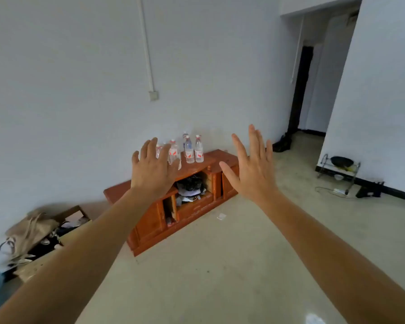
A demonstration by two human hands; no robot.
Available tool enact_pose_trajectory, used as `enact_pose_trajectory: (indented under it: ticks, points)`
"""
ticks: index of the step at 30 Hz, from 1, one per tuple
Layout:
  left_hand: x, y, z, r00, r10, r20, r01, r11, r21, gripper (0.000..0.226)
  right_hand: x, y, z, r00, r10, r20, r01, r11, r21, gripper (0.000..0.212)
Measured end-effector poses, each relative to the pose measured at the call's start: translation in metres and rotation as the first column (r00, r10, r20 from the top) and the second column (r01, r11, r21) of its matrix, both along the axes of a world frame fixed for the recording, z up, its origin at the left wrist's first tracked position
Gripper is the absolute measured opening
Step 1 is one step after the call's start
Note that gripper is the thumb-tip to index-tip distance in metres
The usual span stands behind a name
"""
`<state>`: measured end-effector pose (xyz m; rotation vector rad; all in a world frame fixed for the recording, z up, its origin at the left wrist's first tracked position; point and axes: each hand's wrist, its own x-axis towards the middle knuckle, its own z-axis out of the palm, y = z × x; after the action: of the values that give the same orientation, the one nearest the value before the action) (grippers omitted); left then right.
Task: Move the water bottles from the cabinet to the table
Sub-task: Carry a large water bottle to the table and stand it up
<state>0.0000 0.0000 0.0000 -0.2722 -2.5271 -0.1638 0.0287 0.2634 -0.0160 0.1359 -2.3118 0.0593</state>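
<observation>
Several clear water bottles (pixel 190 149) with red-and-white labels stand upright on top of a low reddish-brown wooden cabinet (pixel 150 220) against the white wall. Both my arms are stretched out toward it from a distance. My left hand (pixel 152 169) is raised with fingers straight and holds nothing; it covers part of the leftmost bottles. My right hand (pixel 253 164) is raised with fingers spread, palm forward, empty, in front of the cabinet's right end. No table is in view.
The cabinet's open middle shelf holds dark bags and clutter (pixel 191 187). A cardboard box with bags (pixel 40 232) lies at the left by the wall. A metal rack with a pan (pixel 339 168) stands at the right. A doorway (pixel 302 90) opens at the back right.
</observation>
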Motion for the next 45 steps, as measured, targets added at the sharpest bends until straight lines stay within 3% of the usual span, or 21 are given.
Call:
enact_pose_trajectory:
  ticks: [16,26,31,38,45]
  points:
    - [-0.277,-0.088,-0.054,0.982,0.047,0.185,-0.035,0.997,-0.068,0.061,-0.285,-0.084,-0.067,0.974,-0.011,0.224,0.021,0.999,-0.045,0.079]
    - [-0.463,-0.069,-0.124,0.957,0.083,0.277,-0.064,0.995,-0.079,0.062,-0.487,-0.071,-0.145,0.946,0.079,0.316,-0.065,0.996,-0.052,0.079]
    - [-0.569,-0.053,-0.134,0.934,0.133,0.33,-0.106,0.99,-0.098,0.063,-0.617,-0.047,-0.154,0.92,0.141,0.366,-0.111,0.988,-0.103,0.081]
    - [-0.678,-0.057,-0.146,0.923,0.162,0.349,-0.168,0.986,-0.012,0.059,-0.758,-0.049,-0.168,0.881,0.223,0.418,-0.171,0.972,-0.159,0.082]
    - [-0.812,-0.067,-0.207,0.875,0.146,0.462,-0.191,0.98,0.053,0.061,-0.885,-0.051,-0.21,0.844,0.216,0.491,-0.163,0.975,-0.149,0.085]
